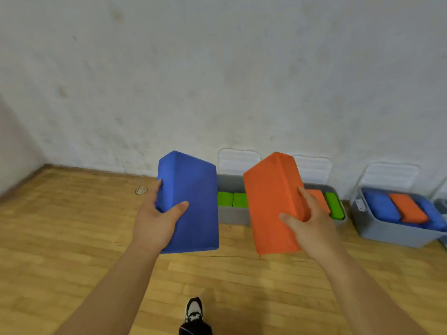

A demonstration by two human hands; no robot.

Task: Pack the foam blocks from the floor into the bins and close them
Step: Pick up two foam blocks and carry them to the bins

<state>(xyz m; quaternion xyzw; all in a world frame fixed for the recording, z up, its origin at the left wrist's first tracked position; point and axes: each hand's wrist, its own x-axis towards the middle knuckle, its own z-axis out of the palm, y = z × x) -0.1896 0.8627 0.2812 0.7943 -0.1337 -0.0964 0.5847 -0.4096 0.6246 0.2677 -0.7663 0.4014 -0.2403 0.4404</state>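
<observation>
My left hand (158,213) grips a blue foam block (191,204) by its left edge, held up in front of me. My right hand (306,220) grips an orange foam block (271,204) by its right edge, tilted slightly left. Behind them, against the wall, stand grey bins with white lids leaning upright behind them. The middle bin (233,215) holds green blocks (232,199), and to its right I see an orange and a green block (335,206). A right bin (387,234) holds blue and orange blocks (407,209).
The wooden floor (72,238) stretches to the left corner of the room, with a small round metal fitting (141,190) in it near the wall. My shoe (193,310) shows at the bottom. Another bin's edge (441,206) peeks in at far right.
</observation>
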